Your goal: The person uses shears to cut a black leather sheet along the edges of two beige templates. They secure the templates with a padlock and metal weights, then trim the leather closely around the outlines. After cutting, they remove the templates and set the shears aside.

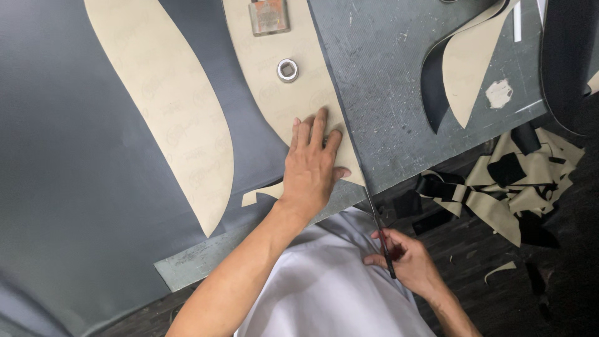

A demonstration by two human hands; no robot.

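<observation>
Cutting step — left hand (pixel 312 165) lies flat, fingers spread, pinning the tan pattern (pixel 293 93) onto the dark sheet (pixel 75 187); right hand (pixel 402 256), its grip clenched around the scissors (pixel 379 231) just beyond the pattern's tip, likely must follow its edge steadily.

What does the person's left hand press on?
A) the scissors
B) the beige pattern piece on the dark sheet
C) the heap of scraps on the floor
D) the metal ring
B: the left hand lies flat on the beige pattern piece, while the right hand holds the scissors at the table's edge.
</observation>
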